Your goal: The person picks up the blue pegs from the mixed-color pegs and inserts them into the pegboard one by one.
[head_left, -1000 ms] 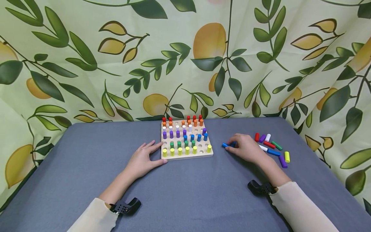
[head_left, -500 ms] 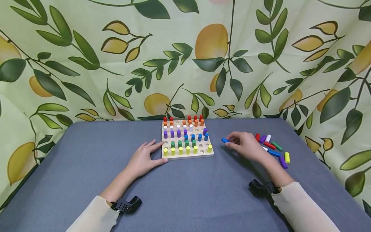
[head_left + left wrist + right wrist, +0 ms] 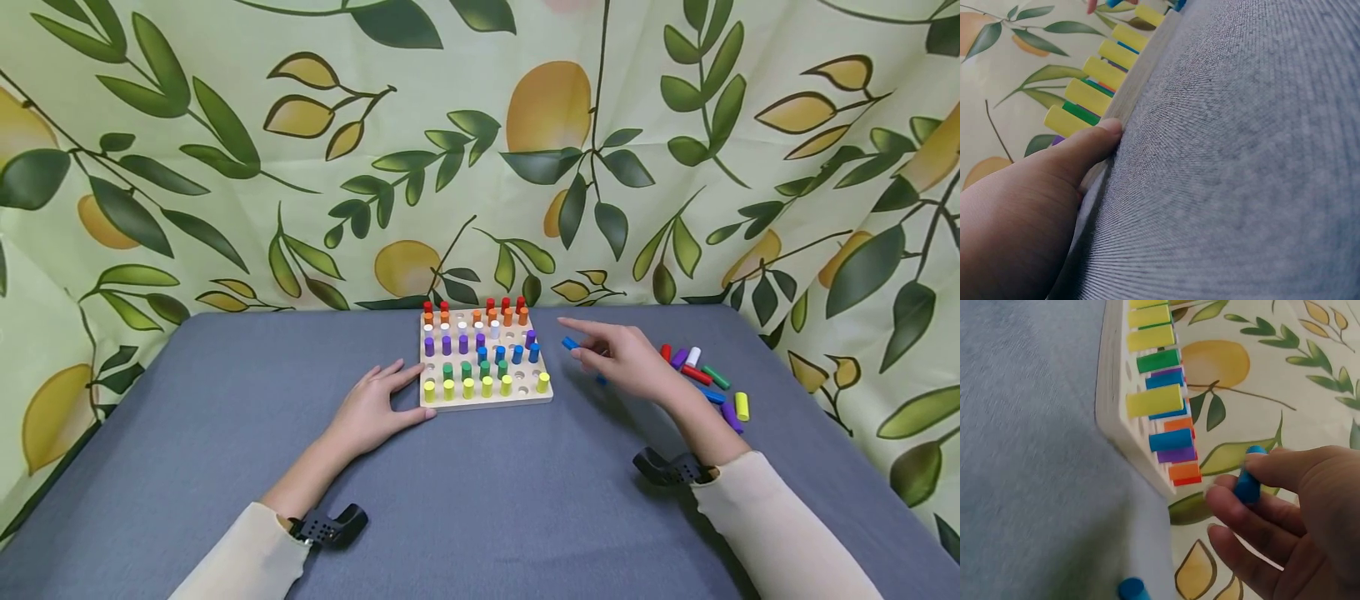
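Observation:
A wooden pegboard [image 3: 491, 405] stands mid-table with rows of coloured pegs, yellow in front, red at the back. At its left side lies my left hand [image 3: 372, 414], thumb on the front edge near the corner, fingers against the left edge. My right hand [image 3: 624, 360], right of the board, pinches a blue peg [image 3: 1248, 482] between thumb and a finger, the peg tilted. In the head view its index finger stretches out to the left. Below this hand a second blue peg [image 3: 1133, 589] lies on the cloth, mostly covered in the head view.
Loose pegs lie at the right: red [image 3: 697, 375], green [image 3: 716, 377], white [image 3: 693, 357], yellow [image 3: 742, 406], purple [image 3: 731, 417] and blue, partly behind the right forearm. Grey cloth [image 3: 480, 508] covers the table. A leaf-patterned curtain [image 3: 450, 75] hangs close behind the board.
My right hand has shifted left towards the board with the blue peg, and its index finger has straightened. A second blue peg now shows beneath it. The left hand stays on the board.

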Demonstrator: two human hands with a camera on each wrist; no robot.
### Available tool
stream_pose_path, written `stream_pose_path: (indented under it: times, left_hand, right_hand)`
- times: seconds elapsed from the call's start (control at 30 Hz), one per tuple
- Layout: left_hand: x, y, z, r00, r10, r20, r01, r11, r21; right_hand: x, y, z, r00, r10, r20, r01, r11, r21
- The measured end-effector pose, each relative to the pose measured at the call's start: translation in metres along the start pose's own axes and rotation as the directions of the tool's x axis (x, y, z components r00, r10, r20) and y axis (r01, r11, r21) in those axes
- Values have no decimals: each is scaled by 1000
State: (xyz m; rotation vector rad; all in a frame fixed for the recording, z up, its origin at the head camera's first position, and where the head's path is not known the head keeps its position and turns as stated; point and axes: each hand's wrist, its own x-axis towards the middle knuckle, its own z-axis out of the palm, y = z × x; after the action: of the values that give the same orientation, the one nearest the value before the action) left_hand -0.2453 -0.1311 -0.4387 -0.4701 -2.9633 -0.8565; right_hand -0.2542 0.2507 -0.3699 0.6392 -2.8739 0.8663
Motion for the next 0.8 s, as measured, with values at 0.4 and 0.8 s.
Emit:
stream_pose_path:
  times: [0.4, 0.8]
  left_hand:
    - [1, -1, -1, 1000, 4, -4, -4, 1000, 2]
    - [0, 0, -1, 1000, -2, 8, 2, 1000, -6]
  right_hand:
    - [23, -29, 8, 996, -65, -55, 68, 996, 64]
    - [45, -63, 14, 989, -63, -135, 79, 990, 115]
